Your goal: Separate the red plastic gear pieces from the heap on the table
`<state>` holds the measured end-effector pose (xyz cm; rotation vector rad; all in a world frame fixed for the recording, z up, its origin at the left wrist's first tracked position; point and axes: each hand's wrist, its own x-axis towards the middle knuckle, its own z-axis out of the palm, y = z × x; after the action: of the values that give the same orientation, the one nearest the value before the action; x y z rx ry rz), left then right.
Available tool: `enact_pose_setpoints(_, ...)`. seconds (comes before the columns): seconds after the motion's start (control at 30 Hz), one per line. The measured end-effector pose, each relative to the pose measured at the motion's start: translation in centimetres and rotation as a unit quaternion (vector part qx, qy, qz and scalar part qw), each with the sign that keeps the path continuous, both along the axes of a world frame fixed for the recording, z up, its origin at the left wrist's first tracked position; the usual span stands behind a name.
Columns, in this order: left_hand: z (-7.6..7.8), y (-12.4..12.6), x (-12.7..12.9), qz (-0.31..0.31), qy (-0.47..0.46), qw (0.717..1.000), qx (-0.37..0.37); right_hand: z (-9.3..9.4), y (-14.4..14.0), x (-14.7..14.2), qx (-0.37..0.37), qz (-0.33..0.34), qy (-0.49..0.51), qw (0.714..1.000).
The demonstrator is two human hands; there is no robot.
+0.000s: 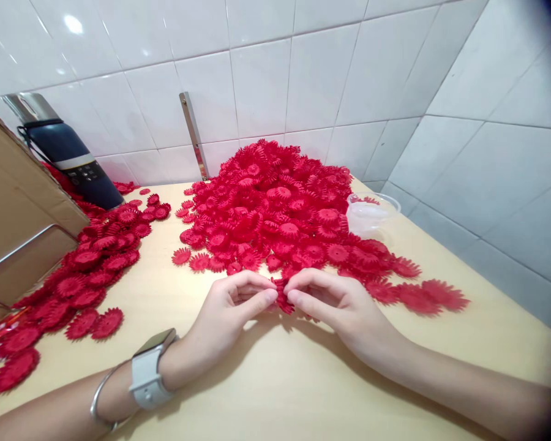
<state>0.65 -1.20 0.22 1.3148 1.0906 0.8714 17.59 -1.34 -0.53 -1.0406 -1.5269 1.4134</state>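
From the head camera, the left hand (232,306) and the right hand (333,300) meet over the wooden table (275,380), both pinching one small red petal piece (282,296) between thumb and fingertips. The fingers hide most of it, so its shape is hard to make out. Just behind lies the big red pile (280,214), partly covering a clear bowl (371,211). A cardboard box (13,202) is cut off at the left.

No words, brands or numbers can be read anywhere in the view. The dark blue flask (68,160) by the wall carries a pale band with small dark marks, too blurred to make out. The watch (152,367) on the left wrist shows a blank, unlit face.
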Motion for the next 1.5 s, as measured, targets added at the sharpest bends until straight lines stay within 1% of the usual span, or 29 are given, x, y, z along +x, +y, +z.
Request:
enact_pose_setpoints(0.17,-0.3,0.0,-0.1,-0.004,-0.011,1.000,0.002,-0.1,0.1,0.0,-0.020,0.010,0.016,1.000)
enact_pose_setpoints(0.3,-0.3,0.1,-0.1,-0.003,-0.009,1.000,0.001,-0.2,0.2,0.0,-0.023,0.019,0.023,0.999)
enact_pose_setpoints(0.5,-0.2,0.1,0.0,-0.003,-0.005,1.000,-0.003,-0.2,0.1,0.0,-0.013,0.017,0.011,1.000)
enact_pose_setpoints(0.93,-0.4,0.1,-0.2,-0.015,-0.021,1.000,-0.003,-0.4,0.2,0.0,0.002,0.018,-0.008,1.000)
enact_pose_setpoints(1.1,-0.3,-0.1,0.0,-0.038,-0.043,0.998,-0.016,-0.8,-0.1,0.1,0.022,0.046,-0.040,0.998)
enact_pose_setpoints(1.17,-0.2,-0.1,0.1,-0.035,-0.028,0.999,-0.015,-1.0,-0.2,0.1,0.021,0.050,-0.042,0.998)
enact_pose_setpoints(1.33,-0.2,-0.1,0.0,-0.030,0.027,0.999,-0.025,-0.9,-0.2,0.1,-0.009,0.036,-0.022,0.999)
enact_pose_setpoints(1.4,-0.3,0.0,-0.1,-0.025,0.035,0.999,-0.015,-0.7,-0.2,0.1,-0.005,0.027,-0.020,0.999)
enact_pose_setpoints(1.5,-0.7,0.2,-0.3,-0.002,0.050,0.999,0.010,-0.5,-0.2,0.2,0.010,-0.001,-0.023,1.000)
